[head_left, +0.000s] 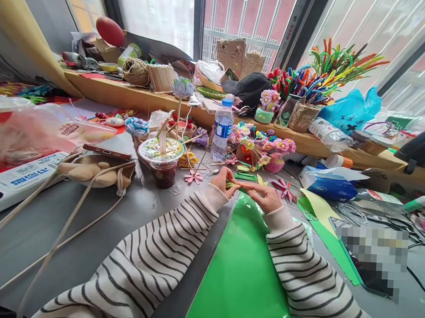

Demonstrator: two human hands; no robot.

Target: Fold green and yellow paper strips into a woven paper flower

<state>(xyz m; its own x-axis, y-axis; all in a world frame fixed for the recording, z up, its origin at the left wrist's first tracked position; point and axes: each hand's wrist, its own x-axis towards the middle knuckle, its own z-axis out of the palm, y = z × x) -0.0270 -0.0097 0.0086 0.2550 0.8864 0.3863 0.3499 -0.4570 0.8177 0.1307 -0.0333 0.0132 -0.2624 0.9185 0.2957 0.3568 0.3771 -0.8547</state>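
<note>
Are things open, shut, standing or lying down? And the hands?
Blue-capped clear plastic water bottle: upright, capped.
Clear plastic cup of dark drink: upright, lidded.
White-labelled clear bottle on wooden ledge: lying sideways.
Shiny green sheet: lying flat.
Left bare hand: pinching thin green piece.
Right bare hand: fingertips at that piece.

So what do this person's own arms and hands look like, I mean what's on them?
The left sleeve and right sleeve are long, loose and off-white, with thin dark stripes running around them. Both end in plain cream cuffs. The left hand and right hand wear no gloves.
</note>
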